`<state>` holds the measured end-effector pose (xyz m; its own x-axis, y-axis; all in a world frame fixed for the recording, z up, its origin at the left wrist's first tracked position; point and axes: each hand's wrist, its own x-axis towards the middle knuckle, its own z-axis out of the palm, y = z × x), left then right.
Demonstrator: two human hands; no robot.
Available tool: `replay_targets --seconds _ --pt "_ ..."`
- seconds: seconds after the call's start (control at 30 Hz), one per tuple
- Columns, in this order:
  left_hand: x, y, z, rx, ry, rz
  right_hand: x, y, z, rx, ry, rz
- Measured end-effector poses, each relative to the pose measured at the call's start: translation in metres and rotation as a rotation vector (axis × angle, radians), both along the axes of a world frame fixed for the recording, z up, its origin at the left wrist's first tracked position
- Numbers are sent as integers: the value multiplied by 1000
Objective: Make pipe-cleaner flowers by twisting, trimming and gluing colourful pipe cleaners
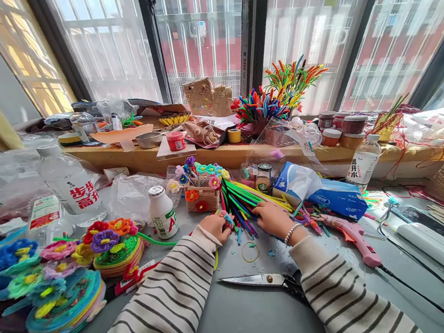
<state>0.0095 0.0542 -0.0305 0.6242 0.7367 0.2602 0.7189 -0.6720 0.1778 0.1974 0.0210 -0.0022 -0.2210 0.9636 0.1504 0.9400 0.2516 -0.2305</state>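
Observation:
My left hand (216,227) is closed round a small blue and pink fuzzy piece (227,218), just in front of a woven basket (202,201) with fuzzy flowers. To its right, my right hand (274,221) reaches over a fanned bundle of coloured pipe cleaners (242,199); its fingertips are at the stems, and whether they grip one is not clear. Large scissors (255,280) lie on the grey table below both hands, their handles partly under my right sleeve. A thin yellowish ring (250,252) and small blue scraps lie between the hands.
Fuzzy flower pieces (61,267) on round bases fill the left. A white bottle (163,211) stands beside my left hand. At right are a pink glue gun (354,239) with a cord, a blue tissue box (338,198) and a jar (264,179). A cluttered sill (221,158) runs behind.

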Motion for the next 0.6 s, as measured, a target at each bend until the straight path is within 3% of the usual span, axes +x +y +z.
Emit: replay_targets --seconds 0.3,0.4,0.53,0.6 --pt "3 -2 3 113 -36 -27 1 1 8 94 88 24" --pt "3 0 4 171 -68 -126 0 -1 11 95 106 58" --pt "4 0 3 163 -36 -341 -3 -4 10 24 93 213" --pt "4 0 1 124 -22 -327 -4 -5 7 -15 79 263"
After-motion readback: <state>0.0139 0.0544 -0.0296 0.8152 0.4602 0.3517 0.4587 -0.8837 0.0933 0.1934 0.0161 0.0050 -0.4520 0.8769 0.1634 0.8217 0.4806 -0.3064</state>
